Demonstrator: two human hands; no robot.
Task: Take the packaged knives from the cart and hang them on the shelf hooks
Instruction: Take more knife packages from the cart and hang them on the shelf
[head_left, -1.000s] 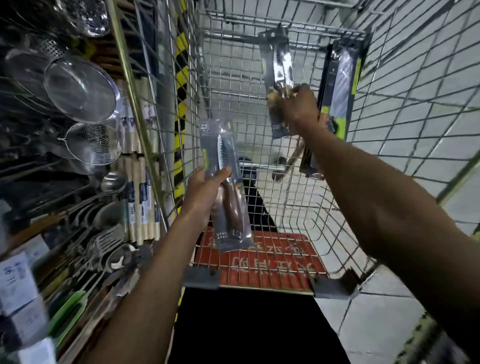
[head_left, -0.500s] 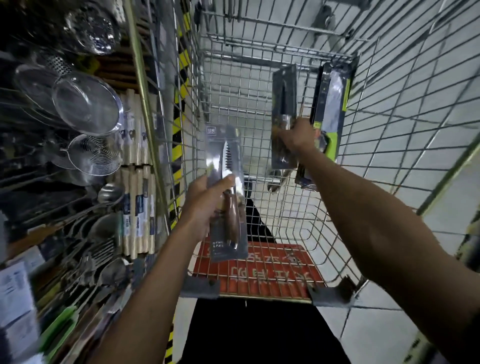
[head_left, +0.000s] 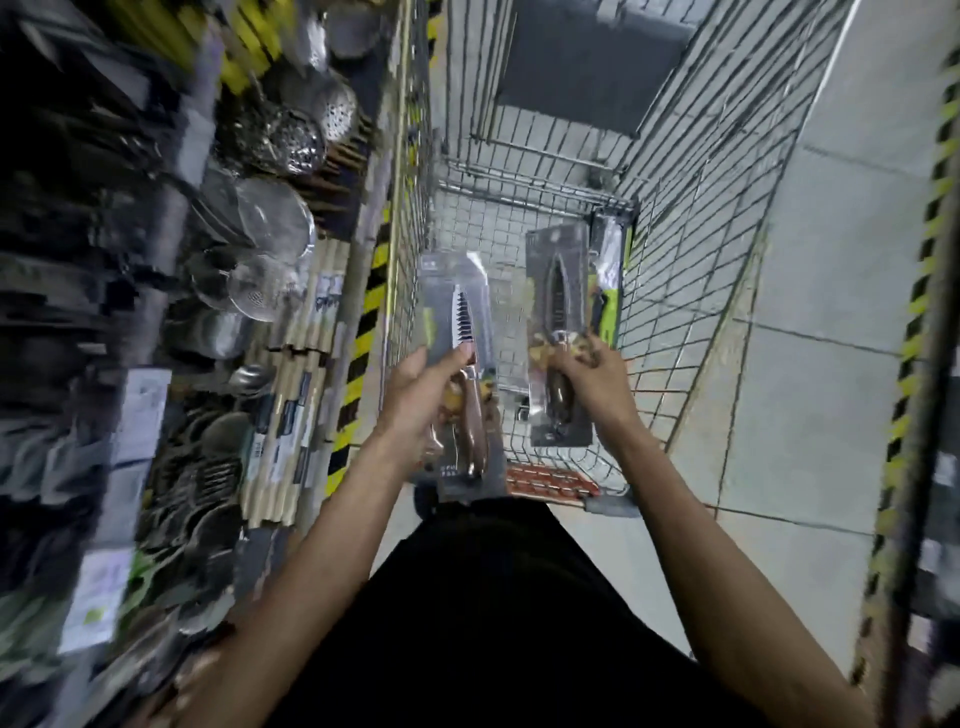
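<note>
Both bare forearms reach forward over the wire cart (head_left: 691, 270). The left hand (head_left: 418, 397) curls round a glossy clear packaged knife (head_left: 454, 291) with a serrated steel blade and brown wooden handle, and the right hand (head_left: 595, 376) grips a second, darker flat pack (head_left: 558, 270) upright. A green-carded pack (head_left: 610, 291) stands just behind it in the cart's corner, and blurred round mesh strainers (head_left: 275, 228) hang to the left.

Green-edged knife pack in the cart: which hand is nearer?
Right. The right hand sits just below the green-edged pack; the left hand, gripping a clear pack, is farther left, beyond the dark pack.
</note>
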